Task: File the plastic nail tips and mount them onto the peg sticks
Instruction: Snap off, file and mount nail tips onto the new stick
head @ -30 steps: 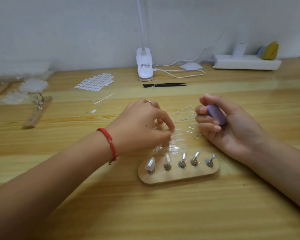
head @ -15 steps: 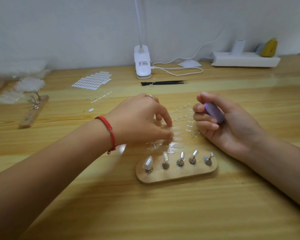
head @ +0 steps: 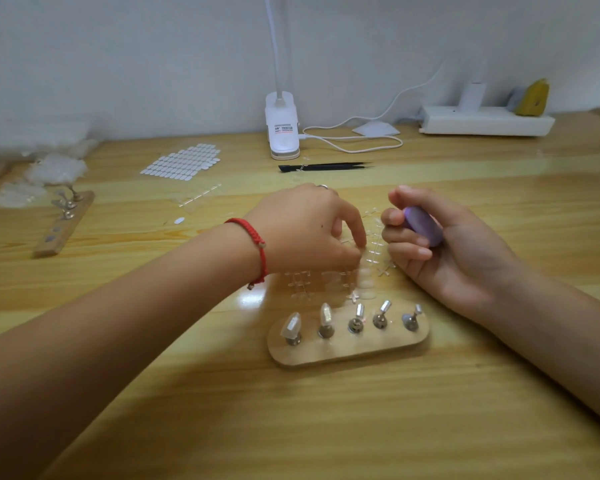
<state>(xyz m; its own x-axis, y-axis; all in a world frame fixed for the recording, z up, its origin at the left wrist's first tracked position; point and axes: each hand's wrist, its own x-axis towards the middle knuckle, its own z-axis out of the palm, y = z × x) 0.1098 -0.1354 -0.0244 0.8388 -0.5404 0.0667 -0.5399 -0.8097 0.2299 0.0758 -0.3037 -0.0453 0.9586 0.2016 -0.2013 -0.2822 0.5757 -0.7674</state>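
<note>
Wood, pale and oval, forms the base [head: 347,351], the nearest thing on the table [head: 326,427]. Five pegs [head: 380,317] stand along it in a row. The two at its left end carry clear tips [head: 291,325]; the other three show metal heads.

Just behind the base lie clear strips [head: 329,282] of unfiled tips, flat on the table. The left hand [head: 305,230] is over them, behind the base's left half, fingers curled, with thumb and forefinger pinching down on the strips. Its wrist wears a red bracelet [head: 253,244] and one finger a ring [head: 323,186]. The right hand [head: 440,251] rests behind the base's right end, palm turned up, fingers wrapped round a purple file [head: 423,225].

Farther behind the base lie black tweezers [head: 326,167], then a white lamp [head: 282,129] and its looped cable [head: 354,140] by the wall. Far behind and right of the base sits a white power strip [head: 482,124]. Behind and left of the base is a sheet [head: 184,162] of white ovals. Well left of the base lies a second wooden board [head: 66,223] with a few pegs, and blurred clear bags [head: 56,169] beyond it.
</note>
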